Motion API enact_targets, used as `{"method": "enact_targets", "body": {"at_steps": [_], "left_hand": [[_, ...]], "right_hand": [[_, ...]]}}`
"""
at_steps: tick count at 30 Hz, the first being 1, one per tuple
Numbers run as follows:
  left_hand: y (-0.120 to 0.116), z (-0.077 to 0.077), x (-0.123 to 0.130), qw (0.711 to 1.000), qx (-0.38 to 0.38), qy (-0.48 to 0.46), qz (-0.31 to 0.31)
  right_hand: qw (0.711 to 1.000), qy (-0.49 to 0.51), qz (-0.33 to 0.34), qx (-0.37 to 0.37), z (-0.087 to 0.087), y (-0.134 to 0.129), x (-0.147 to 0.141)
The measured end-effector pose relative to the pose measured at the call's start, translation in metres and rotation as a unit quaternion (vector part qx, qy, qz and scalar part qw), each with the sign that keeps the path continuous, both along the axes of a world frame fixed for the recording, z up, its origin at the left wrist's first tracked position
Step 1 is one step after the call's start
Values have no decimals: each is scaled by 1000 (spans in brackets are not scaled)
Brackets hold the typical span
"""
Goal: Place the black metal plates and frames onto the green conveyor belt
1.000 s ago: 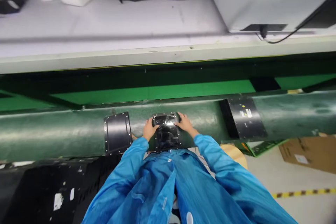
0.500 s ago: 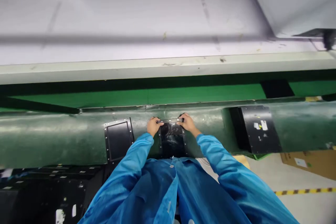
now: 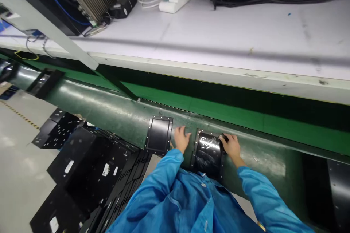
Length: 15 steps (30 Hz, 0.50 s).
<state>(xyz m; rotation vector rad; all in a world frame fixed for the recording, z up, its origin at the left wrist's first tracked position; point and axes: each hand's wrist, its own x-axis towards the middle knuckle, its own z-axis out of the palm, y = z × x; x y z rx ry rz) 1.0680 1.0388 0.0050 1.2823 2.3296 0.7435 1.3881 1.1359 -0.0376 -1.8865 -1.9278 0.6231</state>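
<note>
A black panel with a glossy middle and small light dots round its rim (image 3: 207, 153) lies on the green surface in front of my body. My right hand (image 3: 231, 147) has its thumb and fingers on the panel's far right corner. Between this panel and a second one, my left hand (image 3: 181, 139) hovers with thumb and fingers apart, holding nothing. That second black framed panel (image 3: 159, 134) lies flat to the left of my left hand.
A white shelf (image 3: 191, 67) runs above the green surface (image 3: 115, 116), with a slanted post (image 3: 68, 40) at left. Stacked black boxes (image 3: 90, 160) stand at lower left. Another black box (image 3: 339, 185) is at the right. A power strip (image 3: 177, 2) lies on the shelf.
The view has turned to the left. My left hand has let go of the glossy panel's far edge and moved off to its left; my right hand remains at the far right corner.
</note>
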Motion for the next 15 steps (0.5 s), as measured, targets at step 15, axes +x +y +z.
{"method": "enact_targets", "body": {"at_steps": [15], "left_hand": [[-124,3,-133,931,-222,86,275]], "right_hand": [[933,140,218,-251,36,-171,-250]]}}
